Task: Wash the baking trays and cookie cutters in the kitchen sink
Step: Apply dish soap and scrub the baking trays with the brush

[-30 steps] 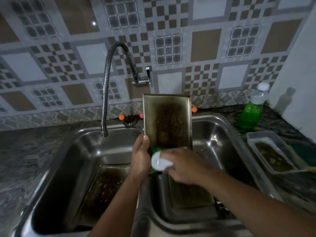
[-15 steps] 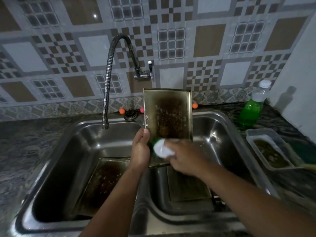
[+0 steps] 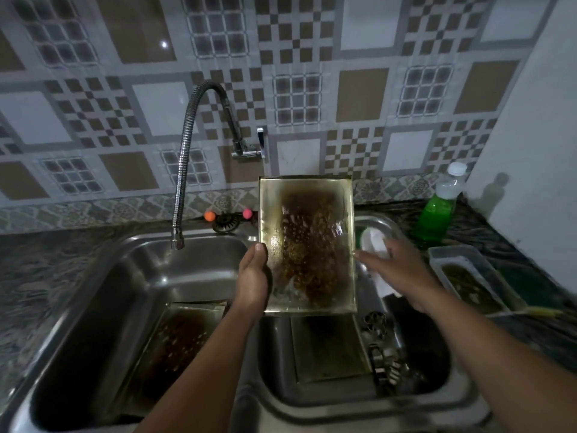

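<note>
1. Baking tray [image 3: 307,245], brass-coloured and rectangular, is held up nearly upright over the divider of the double sink [image 3: 103,276], its inner face towards the camera with a dark brown burnt-on patch down the middle.
2. Left hand [image 3: 253,276] grips the tray's left rim low down, thumb lying along the front edge and the other fingers hidden behind the metal.
3. Right hand [image 3: 396,270] is just beside the tray's right rim, one fingertip reaching the edge; it holds a white object [image 3: 374,245], apparently a scrubber or cloth, though the blur hides just how the fingers close on it.
4. Second tray [image 3: 327,348] lies flat in the bottom of the right basin, below the held one.
5. Cookie cutters [image 3: 379,345], small metal shapes, lie beside that tray on its right in the same basin.
6. Third tray [image 3: 175,339], also darkly stained, rests in the left basin.
7. Flexible faucet [image 3: 184,157] arches from the wall valve, its spout hanging over the left basin's back edge.
8. Green soap bottle [image 3: 437,214] with a white cap stands on the counter at the right, near the wall.
9. Clear plastic container [image 3: 437,257] with murky greenish contents sits on the counter in front of the bottle.
</note>
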